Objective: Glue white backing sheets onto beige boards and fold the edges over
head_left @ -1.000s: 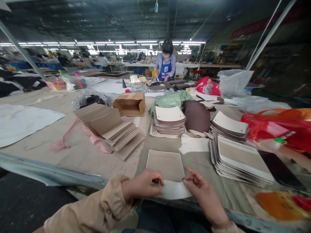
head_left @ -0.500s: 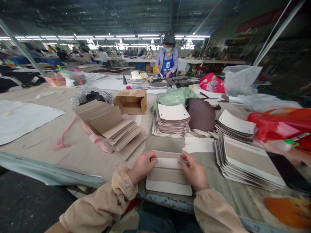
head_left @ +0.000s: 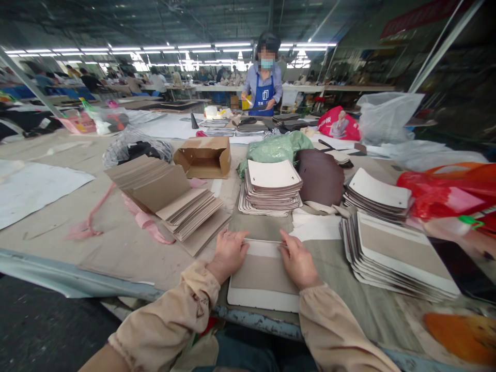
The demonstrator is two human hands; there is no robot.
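Note:
A white panel (head_left: 260,300) with a tan board (head_left: 267,273) on its middle lies flat at the table's front edge. At its upper left corner, my left hand (head_left: 229,254) rests with fingers stretched out, the thumb a little apart. On the other side, my right hand (head_left: 297,261) touches the upper right corner, its index finger and thumb apart. The fingers partly cover both upper corners. Left of my hands is a pile of tan boards (head_left: 194,212). To the right stands a stack of similar panels (head_left: 405,253).
Beyond the panel is a stack of white, brown-edged pieces (head_left: 273,175), beside a dark brown piece (head_left: 321,178). A carton (head_left: 203,157), a green bag (head_left: 277,147) and a red bag (head_left: 453,191) lie around. A phone (head_left: 463,268) is at right. A co-worker (head_left: 264,82) stands across the table.
A raised white-edged strip pinched between my hands is now down, and the tan area shows in one piece. My fingers have loosened and spread at the upper corners.

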